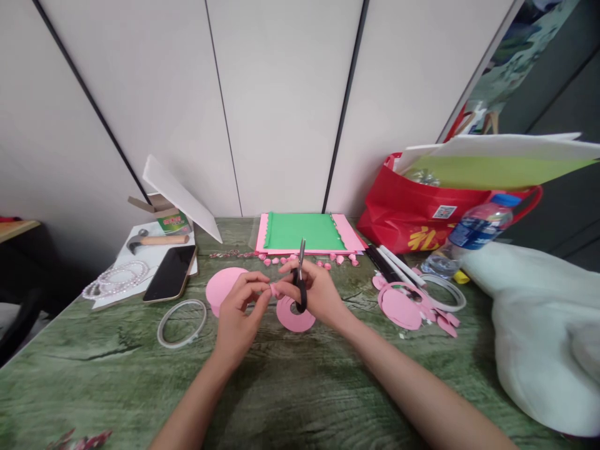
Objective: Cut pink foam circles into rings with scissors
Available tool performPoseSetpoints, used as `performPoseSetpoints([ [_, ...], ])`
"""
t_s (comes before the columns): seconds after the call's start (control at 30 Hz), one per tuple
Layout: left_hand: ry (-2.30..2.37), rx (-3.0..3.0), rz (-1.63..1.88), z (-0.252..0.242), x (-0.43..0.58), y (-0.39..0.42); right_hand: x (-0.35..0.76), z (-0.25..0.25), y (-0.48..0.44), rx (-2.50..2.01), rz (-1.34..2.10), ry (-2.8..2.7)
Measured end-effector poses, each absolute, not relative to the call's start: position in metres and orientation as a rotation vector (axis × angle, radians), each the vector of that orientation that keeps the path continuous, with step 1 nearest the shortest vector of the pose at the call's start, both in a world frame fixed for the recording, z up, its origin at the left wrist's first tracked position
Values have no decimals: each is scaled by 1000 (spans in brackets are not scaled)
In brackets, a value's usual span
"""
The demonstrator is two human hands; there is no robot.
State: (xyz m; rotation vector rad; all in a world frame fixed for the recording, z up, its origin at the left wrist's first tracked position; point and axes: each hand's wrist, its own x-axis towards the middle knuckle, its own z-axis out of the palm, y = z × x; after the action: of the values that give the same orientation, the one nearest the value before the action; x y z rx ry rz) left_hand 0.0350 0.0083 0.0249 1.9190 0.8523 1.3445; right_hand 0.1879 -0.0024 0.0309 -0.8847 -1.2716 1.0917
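My left hand (238, 317) is closed, thumb and forefinger pinching a small pink paper piece (274, 289) that looks rolled. From the other side, the fingertips of my right hand (321, 292) meet the same piece. Black-handled scissors (301, 290) hang in my right hand too, blades pointing up and away from me. Under the hands lies a pink paper disc with a cut-out middle (295, 319). A pink paper circle (225, 284) lies just beyond my left hand. Several small pink paper rolls (332, 257) sit in a row behind the hands.
At the back are green and pink sheets (304, 230). Tape (162, 328), a phone (169, 275), a hammer (164, 240) and bead strings (117, 281) lie left. Right are paper scraps (402, 309), pens (398, 265), another tape roll (457, 300), a bottle (480, 228) and a red bag (398, 206).
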Motion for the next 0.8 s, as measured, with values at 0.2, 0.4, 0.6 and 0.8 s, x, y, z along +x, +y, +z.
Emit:
performPoseSetpoints([
  [0.2, 903, 1892, 1403, 23, 36, 7, 190, 34, -3, -862, 1147, -1278],
  [0.4, 879, 2010, 1412, 24, 34, 9, 196, 36, -3, -838, 1205, -1341],
  [0.6, 810, 2114, 1379, 25, 32, 8, 197, 38, -2, -851, 1218, -1352],
  [0.8, 788, 2194, 1390, 27, 32, 9, 198, 35, 0, -864, 1236, -1306],
])
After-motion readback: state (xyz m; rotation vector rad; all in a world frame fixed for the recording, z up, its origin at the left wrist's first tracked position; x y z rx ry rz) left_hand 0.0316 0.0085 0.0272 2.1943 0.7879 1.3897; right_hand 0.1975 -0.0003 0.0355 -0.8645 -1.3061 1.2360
